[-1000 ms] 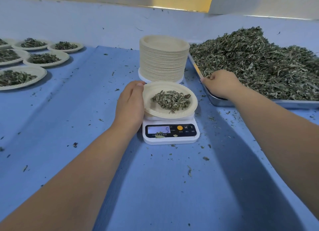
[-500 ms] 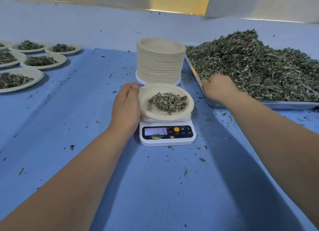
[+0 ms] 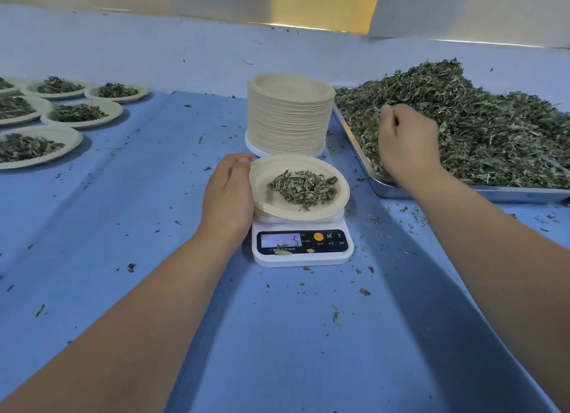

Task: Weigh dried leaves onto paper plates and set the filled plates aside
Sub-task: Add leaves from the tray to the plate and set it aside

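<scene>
A paper plate (image 3: pixel 271 203) with a small heap of dried leaves (image 3: pixel 303 186) sits on a white digital scale (image 3: pixel 300 246) whose display reads 5. My left hand (image 3: pixel 229 196) rests against the plate's left rim, fingers straight. My right hand (image 3: pixel 405 144) hovers over the big pile of dried leaves (image 3: pixel 481 125) in the metal tray (image 3: pixel 499 193), fingers curled; a few leaf bits seem pinched at the fingertips. A tall stack of empty paper plates (image 3: pixel 290 116) stands just behind the scale.
Several filled plates (image 3: pixel 83 115) lie at the far left of the blue table cover (image 3: pixel 138 212). Leaf crumbs are scattered around the scale and tray. A pale wall rises behind the table.
My right hand has lifted from the tray's near edge and moved up and back over the leaf pile. The scale reading dropped from 9 to 5. The left hand stays at the plate rim.
</scene>
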